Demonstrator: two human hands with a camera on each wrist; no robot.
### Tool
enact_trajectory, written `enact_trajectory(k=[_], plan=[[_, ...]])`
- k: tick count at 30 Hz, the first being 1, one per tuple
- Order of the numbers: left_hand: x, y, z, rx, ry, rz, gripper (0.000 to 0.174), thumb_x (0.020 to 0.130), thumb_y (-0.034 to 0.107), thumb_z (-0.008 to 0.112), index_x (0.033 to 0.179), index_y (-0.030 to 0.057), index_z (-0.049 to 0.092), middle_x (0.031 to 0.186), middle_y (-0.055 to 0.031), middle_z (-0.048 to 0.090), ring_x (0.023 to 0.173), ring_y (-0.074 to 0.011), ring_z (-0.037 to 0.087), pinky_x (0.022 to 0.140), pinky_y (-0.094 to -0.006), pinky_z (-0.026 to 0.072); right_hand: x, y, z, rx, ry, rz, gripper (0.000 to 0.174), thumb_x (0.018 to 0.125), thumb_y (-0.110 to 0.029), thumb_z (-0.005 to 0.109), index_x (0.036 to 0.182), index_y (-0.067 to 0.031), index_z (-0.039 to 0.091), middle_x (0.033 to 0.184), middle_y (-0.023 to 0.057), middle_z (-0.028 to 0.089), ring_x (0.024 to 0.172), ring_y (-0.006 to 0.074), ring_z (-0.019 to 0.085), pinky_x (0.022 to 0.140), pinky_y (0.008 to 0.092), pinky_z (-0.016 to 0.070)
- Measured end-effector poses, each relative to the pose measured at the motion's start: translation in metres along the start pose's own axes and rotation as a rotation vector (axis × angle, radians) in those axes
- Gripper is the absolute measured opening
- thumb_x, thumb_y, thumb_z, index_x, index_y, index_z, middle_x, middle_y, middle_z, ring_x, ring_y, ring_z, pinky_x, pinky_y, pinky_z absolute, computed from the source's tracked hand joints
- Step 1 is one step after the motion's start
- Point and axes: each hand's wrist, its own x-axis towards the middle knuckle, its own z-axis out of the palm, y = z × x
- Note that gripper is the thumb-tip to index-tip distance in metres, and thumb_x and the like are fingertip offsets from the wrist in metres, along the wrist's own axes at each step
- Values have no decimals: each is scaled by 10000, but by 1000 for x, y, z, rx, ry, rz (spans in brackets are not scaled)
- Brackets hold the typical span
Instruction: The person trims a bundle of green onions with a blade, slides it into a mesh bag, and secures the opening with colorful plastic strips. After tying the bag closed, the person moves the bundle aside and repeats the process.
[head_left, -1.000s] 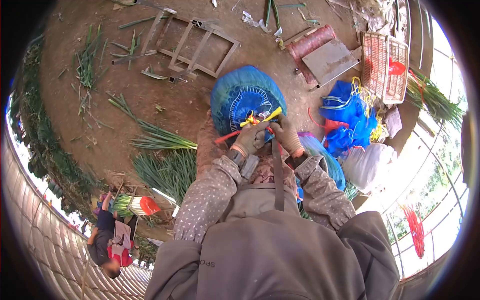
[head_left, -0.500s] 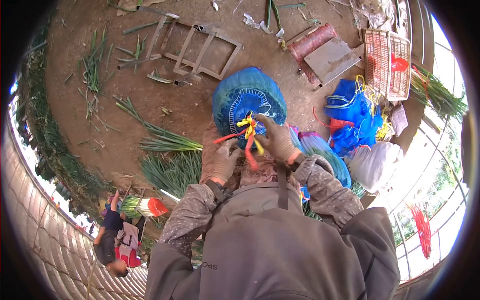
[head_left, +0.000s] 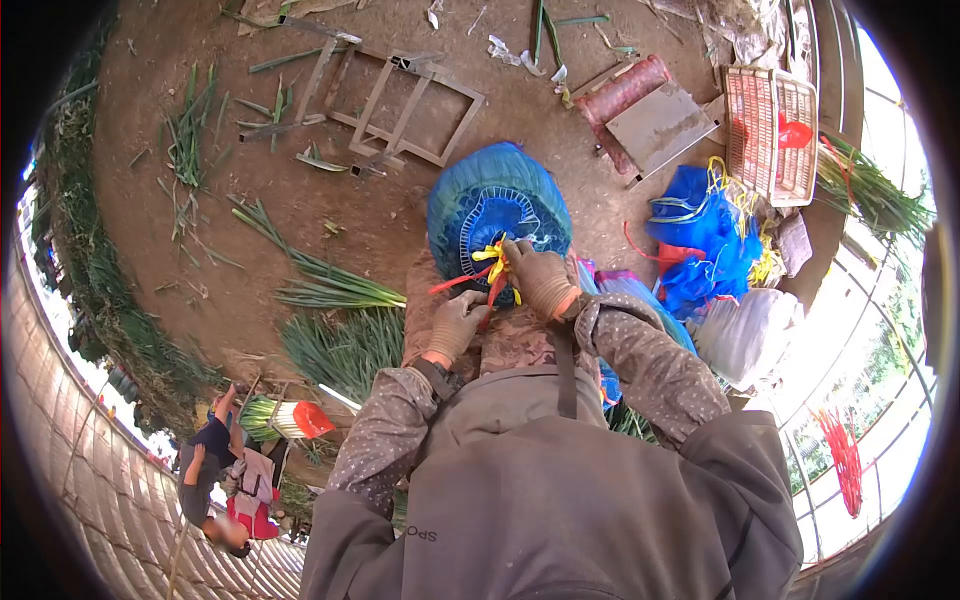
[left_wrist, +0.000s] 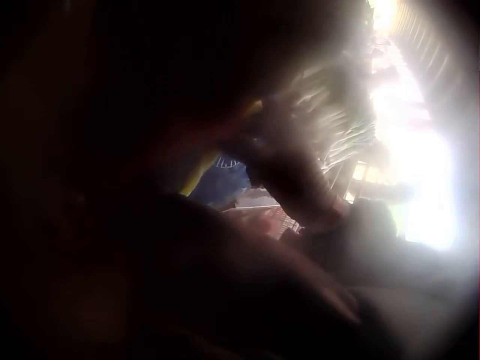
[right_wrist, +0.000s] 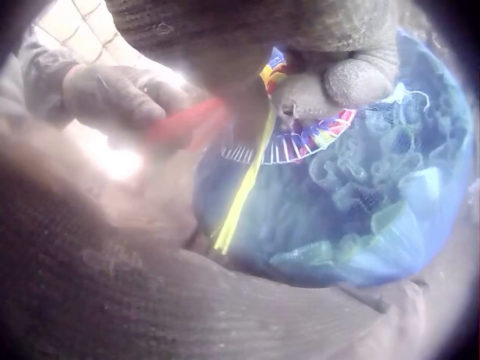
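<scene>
A full blue mesh bag (head_left: 500,185) stands in front of the wearer's legs, green leafy contents showing through the net. White stitching rings its gathered mouth. Yellow and red ties (head_left: 493,262) are knotted there, and a yellow tail (right_wrist: 244,199) hangs down in the right wrist view. My gloved right hand (head_left: 543,283) pinches the knot with curled finger and thumb. Lower and to the left, my gloved left hand (head_left: 455,328) grips the end of a red strip (right_wrist: 187,124) stretched from the knot. The left wrist view is mostly dark and blurred.
Bundles of long green onions (head_left: 345,350) lie left of the legs. Beyond them is a metal frame (head_left: 420,110). On the right are loose blue mesh bags (head_left: 700,235), a white sack (head_left: 748,335), a low seat (head_left: 660,125) and a basket (head_left: 770,135). A person (head_left: 215,480) is at lower left.
Both hands were together at the ties; the left hand then moved down and left to the red strip. The right hand shifted its fingers and now closes on the knot.
</scene>
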Motion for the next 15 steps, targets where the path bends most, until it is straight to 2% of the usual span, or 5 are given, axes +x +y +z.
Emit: enact_trajectory(k=[4, 7, 10, 12, 15], plan=[[4, -4, 2, 30, 11, 51, 293, 908, 221, 663, 1145, 56, 705, 1018, -160, 742, 924, -292, 714, 821, -375, 534, -5, -1, -15, 106, 11, 47, 558, 915, -253, 659, 1385, -69, 421, 1120, 189, 637, 831, 359, 718, 666, 448, 576], [4, -8, 3, -7, 41, 85, 298, 910, 229, 662, 1147, 52, 703, 1019, -164, 739, 931, -291, 714, 825, -375, 533, -8, -7, -16, 129, 75, 14, 565, 911, -266, 667, 1384, -78, 423, 1125, 200, 644, 846, 371, 713, 675, 469, 571], [14, -12, 6, -19, 29, 77, 313, 912, 237, 663, 1147, 34, 698, 1023, -169, 735, 937, -287, 714, 829, -367, 532, 6, -7, -29, 15, -127, -18, 615, 915, -321, 675, 1409, -85, 395, 1198, 233, 629, 868, 408, 704, 730, 486, 569], [18, -18, 7, -110, 22, 77, 323, 910, 241, 665, 1148, 24, 693, 1029, -176, 732, 940, -289, 714, 829, -363, 531, 14, -16, -32, -26, -111, 10, 522, 905, -299, 685, 1320, -73, 463, 1119, 207, 668, 860, 384, 712, 727, 472, 570], [17, -9, 0, -36, 22, 86, 331, 910, 249, 666, 1142, 14, 690, 1025, -185, 728, 939, -293, 713, 826, -364, 530, 22, -19, -37, -33, -169, 4, 434, 898, -291, 692, 1232, -68, 529, 1011, 180, 702, 855, 368, 717, 730, 456, 572]])
